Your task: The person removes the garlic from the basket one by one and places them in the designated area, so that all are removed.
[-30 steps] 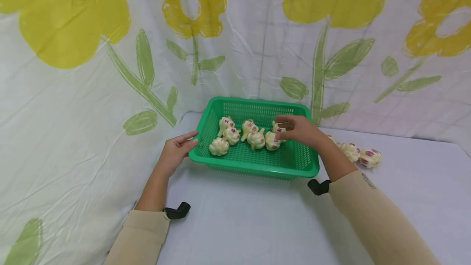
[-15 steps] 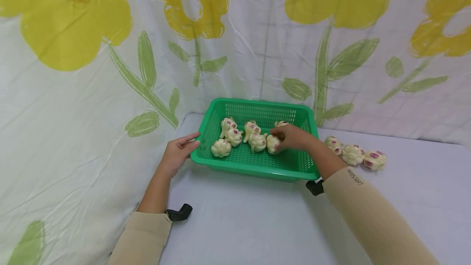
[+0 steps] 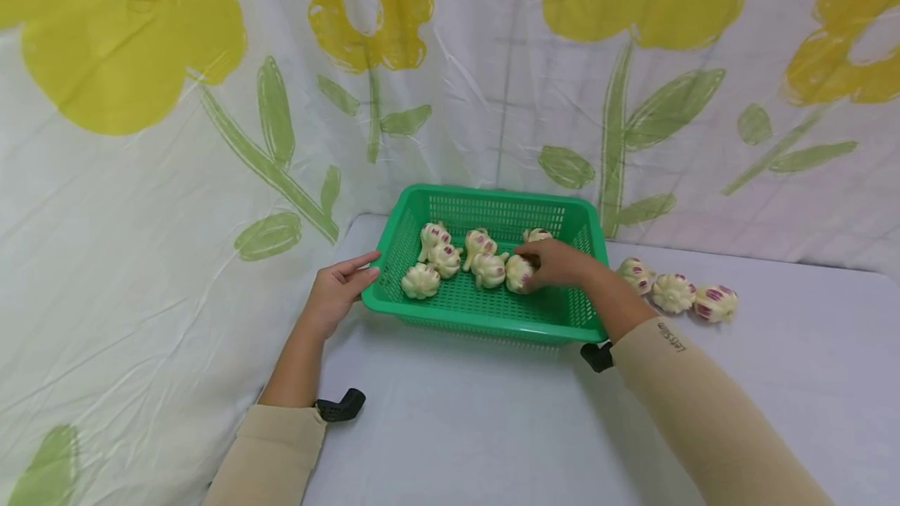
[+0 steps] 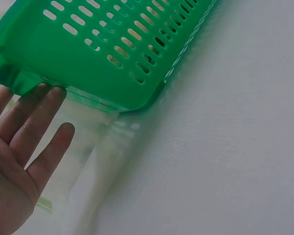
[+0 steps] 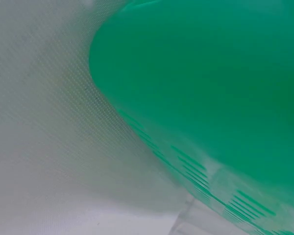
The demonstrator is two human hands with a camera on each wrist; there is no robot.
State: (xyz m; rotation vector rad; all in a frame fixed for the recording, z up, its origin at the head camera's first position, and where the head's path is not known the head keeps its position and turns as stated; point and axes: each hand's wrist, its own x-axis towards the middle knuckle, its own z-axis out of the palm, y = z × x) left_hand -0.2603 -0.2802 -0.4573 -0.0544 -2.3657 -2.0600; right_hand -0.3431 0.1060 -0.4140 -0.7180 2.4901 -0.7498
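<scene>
A green plastic basket (image 3: 485, 324) with slotted walls holds several white garlic bulbs with purple patches. My left hand (image 3: 332, 297) is at its left end, thumb and fingers at the rim; the left wrist view shows straight fingers (image 4: 51, 105) reaching up to the underside of the rim. Inside the basket, toward the right, my right hand (image 3: 558, 264) grips a garlic bulb (image 3: 518, 275) with curled fingers. Another bulb (image 3: 537, 235) lies just behind that hand. The basket wall (image 5: 201, 83) fills much of the right wrist view and hides the right hand there.
Three more garlic bulbs (image 3: 673, 293) lie in a row on the white tablecloth (image 3: 464, 420), right of the basket and beside the right forearm. A white curtain (image 3: 464, 131) printed with yellow flowers hangs behind and along the left.
My right hand has come down and slightly left onto the garlic bulb, its fingers closing round it. The left hand stays at the basket's rim.
</scene>
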